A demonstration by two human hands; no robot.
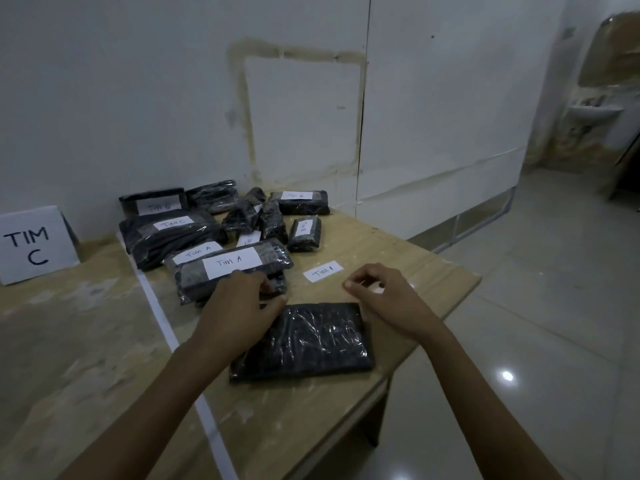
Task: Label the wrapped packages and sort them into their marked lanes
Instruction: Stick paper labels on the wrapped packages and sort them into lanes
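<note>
An unlabelled package, black cloth in clear wrap, lies flat on the wooden table in front of me. My left hand hovers at its far left corner, fingers against the near edge of a stack of packages labelled "TIM A". My right hand is above the package's far right corner. Its fingers are curled and the thumb and forefinger tips meet over a white label slip, mostly hidden under the hand. A loose "TIM A" label lies on the table between my hands.
Several more wrapped packages, some labelled "TIM C", are heaped at the back by the wall. A white strip runs along the table as a lane line. A folded "TIM C" sign stands left of it. The table's edge drops off at right.
</note>
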